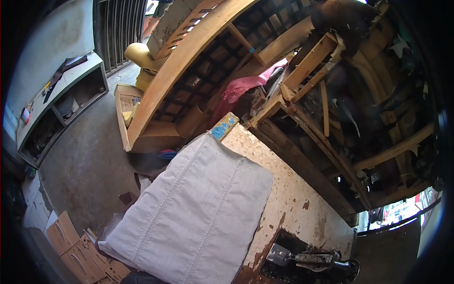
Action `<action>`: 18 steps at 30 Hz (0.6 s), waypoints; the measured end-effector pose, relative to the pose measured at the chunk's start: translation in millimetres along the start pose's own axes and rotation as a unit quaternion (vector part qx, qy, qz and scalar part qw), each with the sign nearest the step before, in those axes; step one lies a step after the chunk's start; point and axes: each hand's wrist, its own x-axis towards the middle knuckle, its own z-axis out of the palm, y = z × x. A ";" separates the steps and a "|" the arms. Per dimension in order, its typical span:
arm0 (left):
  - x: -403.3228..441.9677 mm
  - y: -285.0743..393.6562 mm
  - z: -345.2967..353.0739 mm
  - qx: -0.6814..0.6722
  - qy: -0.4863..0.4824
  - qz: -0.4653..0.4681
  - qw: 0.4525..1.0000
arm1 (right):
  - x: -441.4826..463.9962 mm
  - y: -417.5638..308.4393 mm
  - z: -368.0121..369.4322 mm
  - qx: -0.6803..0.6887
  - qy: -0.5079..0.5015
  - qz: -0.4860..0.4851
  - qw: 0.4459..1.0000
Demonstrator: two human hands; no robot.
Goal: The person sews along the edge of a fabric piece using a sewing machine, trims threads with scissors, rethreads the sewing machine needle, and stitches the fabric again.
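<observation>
Neither of my hands shows in the head view. A light grey cloth (189, 208) with stitched seams lies spread over a worn tabletop (295, 199) with chipped pale paint, and hangs over its left side. At the table's near right end sits a dark metal machine (317, 259), which looks like a sewing machine, with a shiny plate (279, 254) on its left. No hand touches the cloth or the machine.
A wooden frame (189, 71) with dark webbing leans beyond the table, with a pink cloth (246, 87) behind it. More wooden framing (326, 137) stands along the right. A low shelf unit (61, 106) lines the left wall. Cardboard (78, 251) lies on the floor at lower left.
</observation>
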 end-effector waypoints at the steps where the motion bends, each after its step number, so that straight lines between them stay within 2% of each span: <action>1: -1.6 0.5 -0.9 0.006 -0.001 0.004 1.000 | -1.0 -0.5 -0.1 0.000 0.001 0.000 1.000; 6: -24.4 8.4 -8.3 0.047 -0.008 0.053 0.997 | -2.5 -1.5 0.9 0.009 0.010 -0.014 1.000; 10: -70.7 20.2 -19.9 0.120 -0.056 0.116 0.984 | -4.8 2.4 3.5 0.005 0.029 -0.032 0.999; 13: -122.9 34.5 -31.0 0.208 -0.179 0.168 0.947 | 0.5 -0.1 -3.2 -0.009 0.058 -0.059 0.996; 14: -137.0 39.4 -34.8 0.241 -0.245 0.184 0.921 | 7.3 -0.8 -2.8 -0.029 0.087 -0.092 0.992; 16: -137.9 29.2 -41.5 0.298 -0.372 0.209 0.854 | 4.1 3.5 4.7 -0.007 0.064 -0.059 0.996; 17: -161.7 88.5 -44.0 0.268 -0.366 0.293 0.842 | -1.9 8.4 5.4 0.004 0.041 -0.033 0.999; 18: -169.1 122.3 -43.8 0.230 -0.352 0.335 0.843 | -3.2 11.1 7.1 0.009 0.045 -0.039 0.998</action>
